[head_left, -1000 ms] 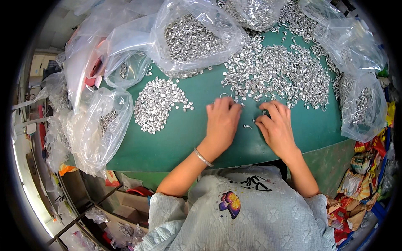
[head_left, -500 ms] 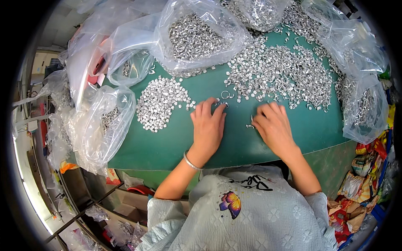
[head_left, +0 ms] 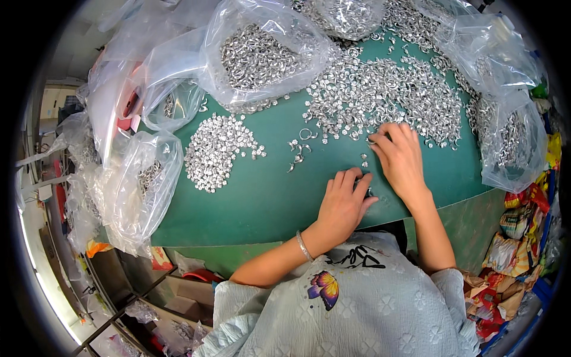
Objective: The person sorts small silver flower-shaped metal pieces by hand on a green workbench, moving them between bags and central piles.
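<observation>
My right hand (head_left: 399, 159) lies flat, fingers spread, at the near edge of the big heap of small silver rings (head_left: 386, 95), which lies straight ahead. My left hand (head_left: 344, 203) rests nearer me on the green counter (head_left: 250, 202), fingers together over one ring (head_left: 369, 191).

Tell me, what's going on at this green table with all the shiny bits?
A person is sorting small silver metal rings by hand. The right hand reaches into the edge of the big loose pile, while the left hand rests flat on the green mat nearer the body. A smaller separate heap lies to the left, and clear plastic bags of the same pieces ring the table.
</observation>
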The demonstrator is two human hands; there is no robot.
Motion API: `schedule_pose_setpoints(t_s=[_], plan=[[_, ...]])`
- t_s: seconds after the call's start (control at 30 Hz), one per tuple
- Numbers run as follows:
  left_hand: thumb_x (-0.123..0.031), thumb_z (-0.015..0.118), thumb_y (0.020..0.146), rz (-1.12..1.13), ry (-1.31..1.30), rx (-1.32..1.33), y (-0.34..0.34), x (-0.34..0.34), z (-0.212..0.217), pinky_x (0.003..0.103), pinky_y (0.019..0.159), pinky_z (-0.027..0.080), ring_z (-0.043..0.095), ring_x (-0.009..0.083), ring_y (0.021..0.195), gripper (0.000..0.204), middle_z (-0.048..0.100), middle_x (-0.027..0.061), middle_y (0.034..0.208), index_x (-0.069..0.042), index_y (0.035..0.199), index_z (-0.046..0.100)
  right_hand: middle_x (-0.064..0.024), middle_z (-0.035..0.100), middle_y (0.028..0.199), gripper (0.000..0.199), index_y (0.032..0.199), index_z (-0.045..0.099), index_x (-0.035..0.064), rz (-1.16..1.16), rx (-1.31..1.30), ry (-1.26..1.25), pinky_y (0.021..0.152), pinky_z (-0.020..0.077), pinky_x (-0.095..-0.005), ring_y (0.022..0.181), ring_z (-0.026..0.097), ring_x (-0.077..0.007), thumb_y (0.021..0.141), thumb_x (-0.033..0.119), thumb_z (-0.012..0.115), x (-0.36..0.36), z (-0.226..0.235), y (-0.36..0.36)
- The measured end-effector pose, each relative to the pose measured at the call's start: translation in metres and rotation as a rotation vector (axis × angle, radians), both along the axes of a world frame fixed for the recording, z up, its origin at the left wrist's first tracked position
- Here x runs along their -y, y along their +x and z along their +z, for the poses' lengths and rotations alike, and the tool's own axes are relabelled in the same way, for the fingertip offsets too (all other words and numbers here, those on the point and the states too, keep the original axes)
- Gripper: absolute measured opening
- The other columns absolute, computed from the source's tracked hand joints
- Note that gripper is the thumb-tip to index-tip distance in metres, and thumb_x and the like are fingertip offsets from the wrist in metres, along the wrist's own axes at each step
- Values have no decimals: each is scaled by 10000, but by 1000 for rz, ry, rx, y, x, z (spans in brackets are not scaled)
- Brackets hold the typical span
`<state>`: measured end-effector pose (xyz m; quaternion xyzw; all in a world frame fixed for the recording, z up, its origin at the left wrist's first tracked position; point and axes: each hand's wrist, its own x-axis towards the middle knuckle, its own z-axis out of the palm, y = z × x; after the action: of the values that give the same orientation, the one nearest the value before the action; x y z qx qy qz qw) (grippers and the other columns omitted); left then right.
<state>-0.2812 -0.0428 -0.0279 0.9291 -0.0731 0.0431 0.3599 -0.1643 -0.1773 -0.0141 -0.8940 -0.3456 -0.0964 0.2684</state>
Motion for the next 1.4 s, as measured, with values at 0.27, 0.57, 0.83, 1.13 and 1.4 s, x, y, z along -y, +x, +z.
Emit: schedule_pose_setpoints(t_s=[0.27, 0.57, 0.83, 1.13, 1.4], plan=[[-55, 716, 783, 0, -50, 21, -5, -8, -6, 391, 801, 448, 522, 314, 922, 343, 527, 143, 1084, -27, 1096, 579, -58, 555, 910, 88, 832, 637, 44, -35, -86, -100, 755, 390, -377, 884, 511, -261, 764, 47, 693, 31, 3, -16], [-12, 693, 784, 10, -83, 12, -3, -9, 7, 403, 824, 457, 522, 328, 930, 378, 516, 155, 1077, 7, 1138, 563, -65, 557, 856, 162, 887, 647, 39, 29, -167, 9, 721, 397, -370, 836, 530, -261, 739, 42, 712, 28, 6, -45], [-4, 683, 787, 20, -88, -2, -14, -11, 3, 388, 790, 467, 533, 318, 912, 318, 519, 146, 1032, 5, 1092, 595, -63, 547, 865, 121, 867, 631, 44, 115, -265, -14, 718, 404, -382, 842, 528, -267, 769, 61, 700, 29, 3, -65], [64, 646, 797, 131, -285, -154, -32, -16, 13, 383, 853, 490, 567, 311, 996, 430, 553, 164, 1116, -5, 1210, 553, -117, 545, 1013, 265, 990, 619, 26, 179, -360, 89, 772, 452, -403, 914, 551, -296, 756, 89, 726, 14, 5, -79], [43, 685, 785, 471, 47, 77, -24, -79, 5, 380, 879, 450, 542, 322, 1005, 373, 560, 159, 1062, 13, 1136, 562, -139, 543, 991, 218, 975, 637, -8, 8, -190, 149, 721, 494, -371, 830, 577, -296, 771, -24, 709, 51, -21, -69]])
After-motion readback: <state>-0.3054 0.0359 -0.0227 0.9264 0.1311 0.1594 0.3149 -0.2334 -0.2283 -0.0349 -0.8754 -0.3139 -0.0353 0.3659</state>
